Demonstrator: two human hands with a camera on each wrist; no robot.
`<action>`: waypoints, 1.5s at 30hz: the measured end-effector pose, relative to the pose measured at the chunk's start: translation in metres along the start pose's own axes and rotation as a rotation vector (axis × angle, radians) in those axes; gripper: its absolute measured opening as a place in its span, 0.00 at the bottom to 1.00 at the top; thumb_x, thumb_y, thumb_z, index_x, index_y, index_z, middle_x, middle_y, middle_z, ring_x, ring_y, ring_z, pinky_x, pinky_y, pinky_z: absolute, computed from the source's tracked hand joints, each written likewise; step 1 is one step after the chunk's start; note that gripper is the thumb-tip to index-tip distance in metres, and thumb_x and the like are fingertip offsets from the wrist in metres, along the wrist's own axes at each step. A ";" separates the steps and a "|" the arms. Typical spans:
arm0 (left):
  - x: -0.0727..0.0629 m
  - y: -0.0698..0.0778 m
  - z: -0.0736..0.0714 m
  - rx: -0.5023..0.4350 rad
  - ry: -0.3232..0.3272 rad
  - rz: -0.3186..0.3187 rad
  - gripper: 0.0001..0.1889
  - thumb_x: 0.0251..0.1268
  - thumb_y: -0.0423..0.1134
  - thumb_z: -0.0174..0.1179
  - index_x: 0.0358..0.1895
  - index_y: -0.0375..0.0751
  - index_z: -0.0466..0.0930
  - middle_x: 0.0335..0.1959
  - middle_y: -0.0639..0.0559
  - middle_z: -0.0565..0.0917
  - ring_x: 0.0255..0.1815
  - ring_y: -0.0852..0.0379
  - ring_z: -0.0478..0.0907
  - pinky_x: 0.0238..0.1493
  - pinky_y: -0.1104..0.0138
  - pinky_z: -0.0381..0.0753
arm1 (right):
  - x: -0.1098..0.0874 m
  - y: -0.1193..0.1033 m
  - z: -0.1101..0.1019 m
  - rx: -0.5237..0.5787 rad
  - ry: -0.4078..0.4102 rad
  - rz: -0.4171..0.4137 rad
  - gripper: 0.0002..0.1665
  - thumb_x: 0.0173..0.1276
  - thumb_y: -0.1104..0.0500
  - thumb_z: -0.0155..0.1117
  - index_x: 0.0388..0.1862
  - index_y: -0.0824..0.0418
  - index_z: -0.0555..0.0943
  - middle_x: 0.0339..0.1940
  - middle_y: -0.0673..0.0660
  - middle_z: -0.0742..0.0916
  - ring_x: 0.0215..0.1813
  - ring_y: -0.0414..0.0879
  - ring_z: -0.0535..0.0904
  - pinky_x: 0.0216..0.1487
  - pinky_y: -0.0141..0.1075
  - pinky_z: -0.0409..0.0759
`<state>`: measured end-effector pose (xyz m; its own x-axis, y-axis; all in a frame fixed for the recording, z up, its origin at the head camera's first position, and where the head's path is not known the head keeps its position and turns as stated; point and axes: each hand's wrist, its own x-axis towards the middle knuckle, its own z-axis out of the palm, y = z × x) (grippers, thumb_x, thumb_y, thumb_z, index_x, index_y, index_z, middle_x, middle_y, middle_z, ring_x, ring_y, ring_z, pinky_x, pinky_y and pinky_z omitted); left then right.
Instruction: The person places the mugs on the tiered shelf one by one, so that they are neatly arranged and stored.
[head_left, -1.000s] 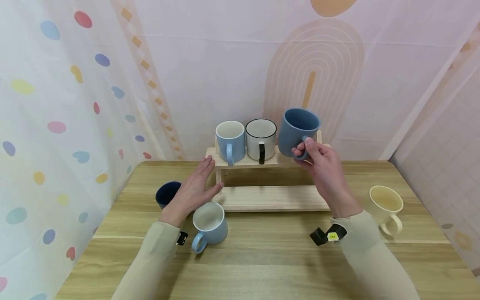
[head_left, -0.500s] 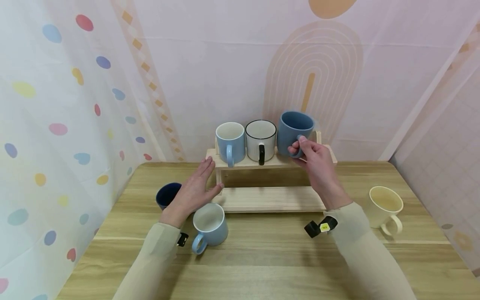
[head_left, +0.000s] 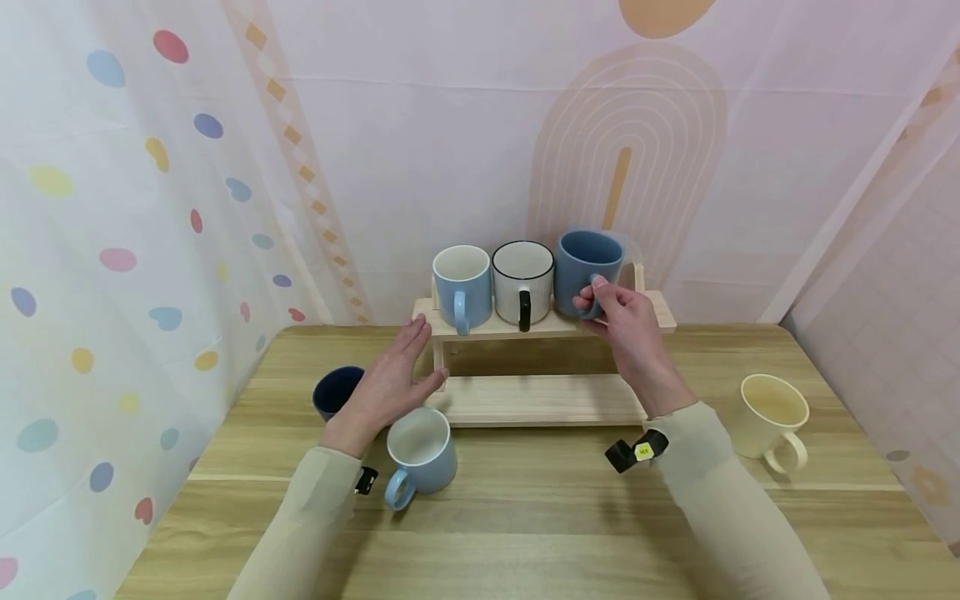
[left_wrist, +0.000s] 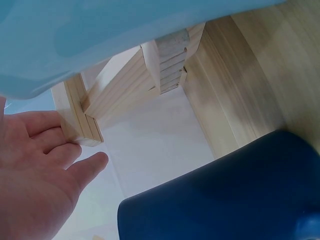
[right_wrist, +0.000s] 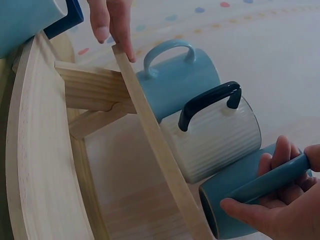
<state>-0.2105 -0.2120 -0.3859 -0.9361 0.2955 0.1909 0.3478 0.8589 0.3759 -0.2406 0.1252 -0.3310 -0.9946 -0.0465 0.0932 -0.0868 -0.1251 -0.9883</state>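
Observation:
My right hand [head_left: 630, 337] grips the handle of a dusty-blue mug [head_left: 581, 275] at the right part of the wooden rack's upper shelf [head_left: 487, 330]. The mug stands upright, its base at the shelf top; whether it bears fully on the board is hard to tell. Directly left of it is a white ribbed mug [head_left: 522, 287] with a black rim and handle, then a light-blue mug [head_left: 472, 296]. My left hand [head_left: 386, 387], fingers extended, touches the shelf's left end; in the left wrist view, its fingers [left_wrist: 50, 137] lie against the wood.
A lower shelf board [head_left: 540, 402] runs beneath. Another light-blue mug [head_left: 431, 467] stands on the table near my left wrist, with a navy mug [head_left: 330, 392] partly hidden behind that hand. A cream mug [head_left: 765, 425] stands at the right. A patterned curtain [head_left: 420, 142] hangs behind.
My right hand has brought the dusty-blue mug down and left, close against the white ribbed mug. My left hand has stayed at the shelf's end.

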 end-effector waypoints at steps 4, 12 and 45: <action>0.000 0.000 0.000 -0.001 -0.003 -0.002 0.44 0.73 0.53 0.62 0.81 0.30 0.55 0.84 0.39 0.51 0.85 0.41 0.46 0.78 0.45 0.58 | 0.001 0.002 0.000 -0.012 0.008 0.008 0.22 0.85 0.48 0.51 0.48 0.68 0.79 0.39 0.50 0.85 0.51 0.43 0.82 0.67 0.49 0.77; -0.001 0.000 0.000 -0.002 -0.004 -0.004 0.44 0.74 0.53 0.62 0.81 0.30 0.55 0.84 0.39 0.51 0.85 0.41 0.46 0.78 0.44 0.58 | 0.003 0.003 0.000 -0.011 0.017 0.005 0.22 0.84 0.49 0.53 0.46 0.68 0.80 0.38 0.48 0.86 0.48 0.39 0.82 0.62 0.43 0.80; 0.000 0.002 0.000 -0.001 -0.004 0.004 0.44 0.73 0.52 0.62 0.81 0.29 0.55 0.84 0.38 0.51 0.85 0.40 0.46 0.78 0.45 0.58 | 0.011 0.008 -0.031 -0.347 -0.215 -0.114 0.22 0.82 0.53 0.59 0.56 0.73 0.83 0.51 0.69 0.88 0.57 0.45 0.81 0.71 0.45 0.73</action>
<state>-0.2096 -0.2106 -0.3851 -0.9349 0.3006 0.1888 0.3517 0.8573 0.3760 -0.2544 0.1548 -0.3415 -0.9459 -0.2622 0.1914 -0.2468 0.1979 -0.9486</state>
